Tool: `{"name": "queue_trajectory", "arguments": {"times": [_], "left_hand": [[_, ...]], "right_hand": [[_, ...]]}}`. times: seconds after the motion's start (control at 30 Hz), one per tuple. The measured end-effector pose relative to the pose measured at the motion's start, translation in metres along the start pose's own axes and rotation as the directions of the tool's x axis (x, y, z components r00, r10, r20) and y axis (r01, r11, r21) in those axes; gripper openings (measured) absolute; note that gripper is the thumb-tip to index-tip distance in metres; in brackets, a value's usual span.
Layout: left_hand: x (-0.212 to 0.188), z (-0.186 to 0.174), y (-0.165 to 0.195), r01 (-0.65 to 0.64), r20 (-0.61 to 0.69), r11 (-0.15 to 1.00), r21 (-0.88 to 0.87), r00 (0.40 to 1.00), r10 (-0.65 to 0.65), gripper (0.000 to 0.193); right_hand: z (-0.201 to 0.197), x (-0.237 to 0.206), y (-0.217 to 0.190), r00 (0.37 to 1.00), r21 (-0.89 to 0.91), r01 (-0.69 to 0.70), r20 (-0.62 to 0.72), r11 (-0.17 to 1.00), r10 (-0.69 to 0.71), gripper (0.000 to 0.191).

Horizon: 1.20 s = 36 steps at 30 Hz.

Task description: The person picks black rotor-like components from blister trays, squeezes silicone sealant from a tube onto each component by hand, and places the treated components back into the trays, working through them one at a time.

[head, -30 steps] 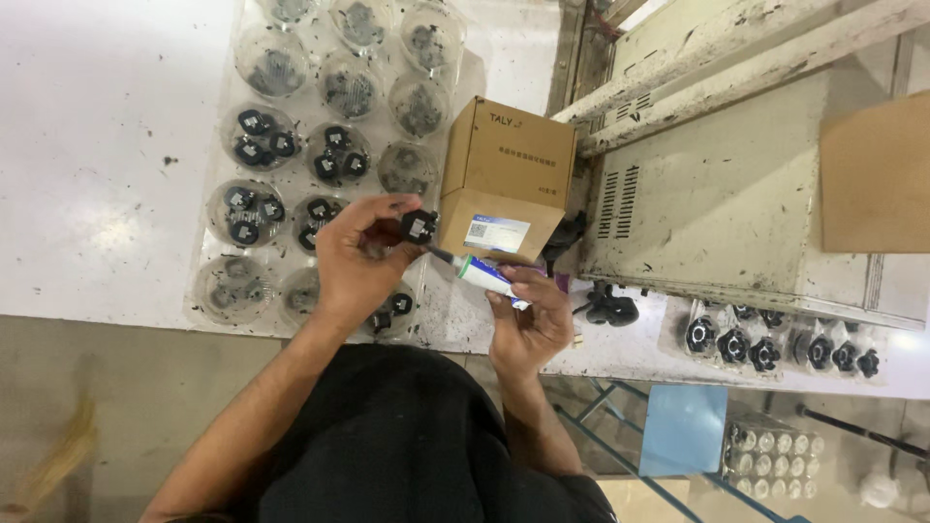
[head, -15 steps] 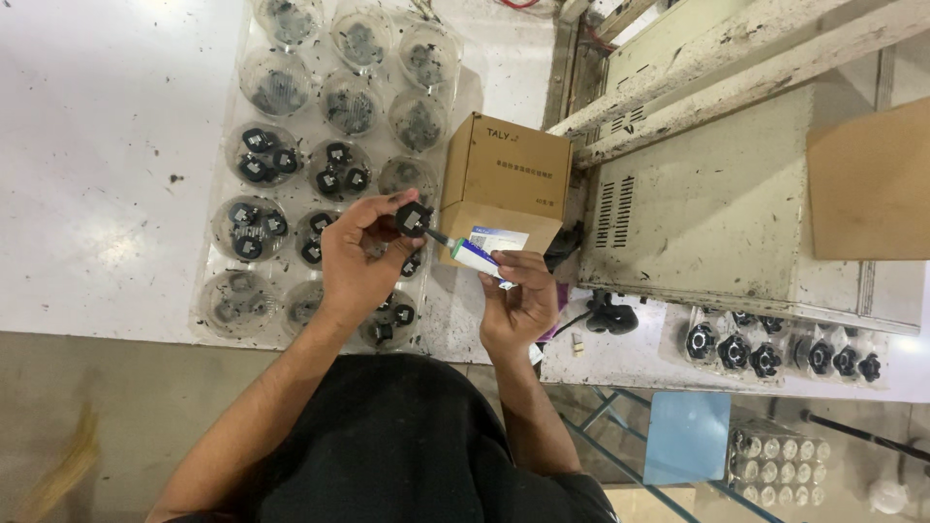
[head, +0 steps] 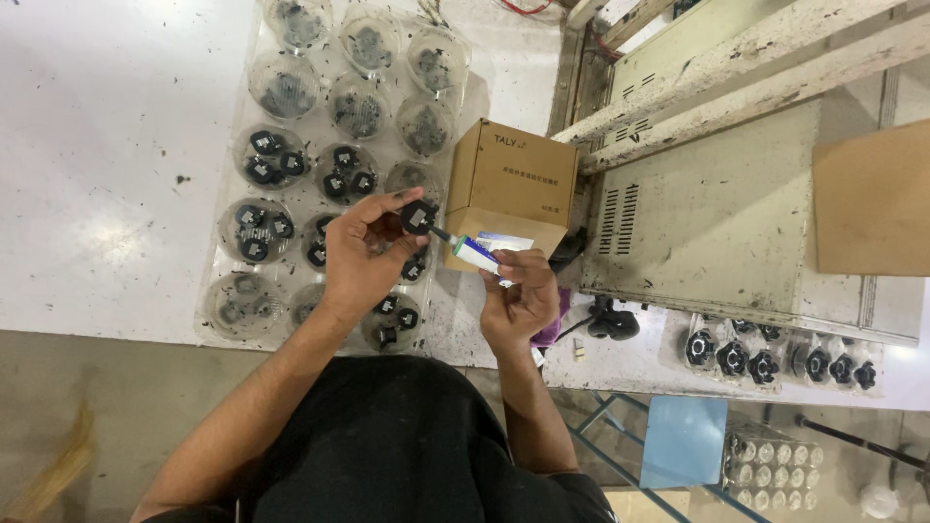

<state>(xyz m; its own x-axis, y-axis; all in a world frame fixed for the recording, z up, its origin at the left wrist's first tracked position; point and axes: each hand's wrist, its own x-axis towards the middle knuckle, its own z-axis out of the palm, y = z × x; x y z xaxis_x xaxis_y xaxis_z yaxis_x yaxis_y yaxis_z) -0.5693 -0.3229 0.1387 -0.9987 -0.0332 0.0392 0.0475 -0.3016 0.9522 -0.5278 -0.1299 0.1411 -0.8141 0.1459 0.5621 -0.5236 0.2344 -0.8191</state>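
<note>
Two hands met above the tray (head: 225, 291), close together but each clamped on its own thing. The left hand (head: 363, 257) pinched a small black knob (head: 419, 216) between thumb and fingertips, held just over the tray's right edge. The right hand (head: 521, 295) gripped a white tube (head: 475, 254) with a blue band, its thin nozzle touching the knob.

Just behind the hands stood a brown cardboard box (head: 511, 189), squarish, with a white-and-blue label on its lower front face. The clear plastic tray lay on the white table (head: 97, 145), its round pockets in rows: the nearer ones held black knobs, the farther ones looked dusty and dark. Right of the box sat a grey metal cabinet (head: 717, 213) with vent slots, a flat brown cardboard sheet (head: 872, 199) on top. More black knobs (head: 765, 363) lined a second tray below it.
</note>
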Motion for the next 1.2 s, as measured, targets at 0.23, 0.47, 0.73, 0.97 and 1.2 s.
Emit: {"name": "queue_trajectory", "arguments": {"times": [0.23, 0.47, 0.73, 0.97, 1.2], "left_hand": [[-0.001, -0.004, -0.002, 0.020, -0.017, 1.000, -0.015, 1.000, -0.020, 0.040], [-0.005, -0.003, -0.017, 0.100, 0.005, 0.978, -0.184, 0.995, -0.101, 0.047], [-0.020, -0.001, -0.020, 0.332, 0.127, 0.819, -0.469, 0.943, -0.309, 0.042], [-0.031, 0.003, -0.017, 0.301, 0.187, 0.835, -0.461, 0.953, -0.240, 0.042], [-0.033, 0.003, -0.016, 0.346, 0.199, 0.800, -0.491, 0.938, -0.283, 0.042]], "right_hand": [[0.001, -0.001, -0.001, 1.000, -0.027, -0.011, 0.012, 1.000, 0.012, 0.031], [0.005, -0.003, -0.003, 1.000, -0.004, -0.008, -0.010, 1.000, 0.008, 0.029], [0.003, -0.001, -0.014, 0.972, 0.111, -0.187, -0.120, 0.976, 0.200, 0.027], [-0.001, 0.000, -0.023, 0.998, -0.034, 0.020, -0.060, 0.999, -0.022, 0.031], [-0.001, -0.003, -0.021, 0.997, -0.021, -0.039, -0.063, 0.999, 0.037, 0.034]]}}
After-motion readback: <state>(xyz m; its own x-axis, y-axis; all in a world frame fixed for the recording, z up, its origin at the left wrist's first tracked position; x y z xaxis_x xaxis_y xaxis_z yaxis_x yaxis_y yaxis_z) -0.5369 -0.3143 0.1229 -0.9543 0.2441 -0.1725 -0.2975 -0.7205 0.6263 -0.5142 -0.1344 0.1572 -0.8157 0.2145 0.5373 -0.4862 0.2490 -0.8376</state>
